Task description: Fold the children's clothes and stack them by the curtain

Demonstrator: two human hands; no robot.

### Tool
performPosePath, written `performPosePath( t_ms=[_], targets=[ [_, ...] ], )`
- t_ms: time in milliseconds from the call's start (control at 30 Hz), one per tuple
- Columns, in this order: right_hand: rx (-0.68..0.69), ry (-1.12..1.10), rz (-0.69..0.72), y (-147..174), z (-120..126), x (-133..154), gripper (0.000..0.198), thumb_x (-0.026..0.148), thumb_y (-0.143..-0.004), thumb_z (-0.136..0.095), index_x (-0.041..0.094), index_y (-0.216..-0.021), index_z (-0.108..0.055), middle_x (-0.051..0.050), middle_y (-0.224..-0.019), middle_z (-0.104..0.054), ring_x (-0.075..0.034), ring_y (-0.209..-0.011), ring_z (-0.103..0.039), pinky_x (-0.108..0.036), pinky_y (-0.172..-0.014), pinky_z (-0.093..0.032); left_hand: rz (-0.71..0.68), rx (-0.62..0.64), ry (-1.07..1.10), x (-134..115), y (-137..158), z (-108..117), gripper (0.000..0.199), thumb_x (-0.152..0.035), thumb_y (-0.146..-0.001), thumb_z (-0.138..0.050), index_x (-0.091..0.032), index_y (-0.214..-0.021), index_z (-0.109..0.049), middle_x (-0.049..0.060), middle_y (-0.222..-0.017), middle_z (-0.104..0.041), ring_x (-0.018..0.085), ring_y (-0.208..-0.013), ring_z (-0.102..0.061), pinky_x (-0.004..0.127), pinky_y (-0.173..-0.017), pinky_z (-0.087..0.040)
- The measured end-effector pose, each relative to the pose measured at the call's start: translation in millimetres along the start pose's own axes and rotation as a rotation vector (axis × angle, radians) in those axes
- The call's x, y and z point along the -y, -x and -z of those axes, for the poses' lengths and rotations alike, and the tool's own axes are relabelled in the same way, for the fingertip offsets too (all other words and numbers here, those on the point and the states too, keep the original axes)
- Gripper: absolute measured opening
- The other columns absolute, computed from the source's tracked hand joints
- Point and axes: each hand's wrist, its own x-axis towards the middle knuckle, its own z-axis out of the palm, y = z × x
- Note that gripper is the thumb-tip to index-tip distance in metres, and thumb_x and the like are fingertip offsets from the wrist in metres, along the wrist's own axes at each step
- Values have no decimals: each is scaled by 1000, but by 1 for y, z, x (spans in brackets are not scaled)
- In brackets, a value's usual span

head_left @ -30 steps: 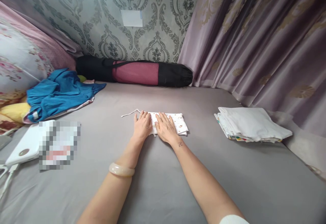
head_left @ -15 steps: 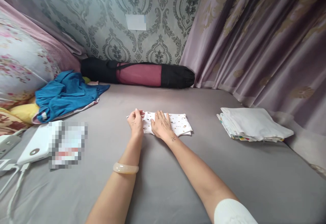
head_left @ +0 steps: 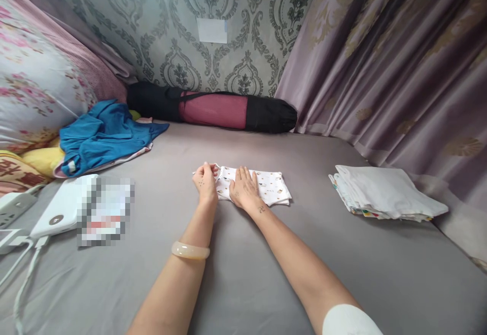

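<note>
Well to the left of my left fingers lie a white power strip (head_left: pixel 17 208) and a white device (head_left: pixel 64 205) with a cable plugged in; a crumpled blue garment (head_left: pixel 102 134) sits past them, farther off. My left hand (head_left: pixel 205 181) is at the left end of the folded printed cloth (head_left: pixel 274 187), its fingers curled in narrow; a bit of white cord (head_left: pixel 217 165) shows beside them, but I cannot tell whether they grip it. The cloth lies flat under my right fingers, its long axis running left to right across me, the right end dipping slightly my way. My right hand (head_left: pixel 244 188) presses on it, palm down, fingers straight and pointing away from me. Well right of those fingers rests a stack of folded cloths (head_left: pixel 388 190)
</note>
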Motion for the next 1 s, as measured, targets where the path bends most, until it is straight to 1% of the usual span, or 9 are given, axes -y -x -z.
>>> performPosePath(
  t_ms=[133,267,500,667,833,1000],
  targets=[
    [11,-6,23,-4,3,12,57,28,-96,-28,0,-145,-38,-18,-154,-34,-27,-145,-24,-46,-119,-7,18,-7,22,-1,-1,-1,30,-43,-77,-54,-16,-69,-63,2,-63,-64,10,-52,-51,20,-48,-37],
    [-26,-41,67,-6,0,22,56,31,-98,-27,2,-145,-38,-18,-154,-34,-27,-144,-25,-46,-118,-7,35,-28,34,-5,-1,0,28,-41,-77,-54,-15,-69,-63,1,-61,-62,9,-52,-50,20,-49,-36],
    [-33,-53,76,-5,-10,23,56,32,-99,-24,4,-146,-36,-16,-154,-34,-25,-144,-25,-44,-118,-5,35,-58,58,-9,-1,0,27,-39,-77,-54,-15,-68,-62,0,-59,-61,9,-51,-50,20,-49,-37],
    [-29,-55,75,-4,-8,23,57,32,-99,-24,2,-146,-36,-17,-154,-34,-26,-144,-25,-45,-118,-5,31,-58,64,-9,-1,0,26,-37,-77,-54,-14,-68,-62,0,-59,-60,8,-50,-50,20,-49,-36],
    [5,-52,54,-10,-3,27,56,33,-99,-24,4,-146,-37,-16,-154,-35,-25,-144,-26,-45,-118,-7,30,-64,69,-10,-2,0,26,-38,-77,-54,-14,-68,-61,0,-58,-60,8,-50,-49,20,-48,-35],
    [-2,-70,109,-16,-4,36,56,32,-99,-25,3,-146,-35,-16,-155,-32,-25,-145,-24,-44,-118,-7,30,-75,74,-12,-3,-1,27,-39,-76,-53,-15,-67,-60,-1,-58,-59,9,-49,-48,20,-49,-37]
  ],
)
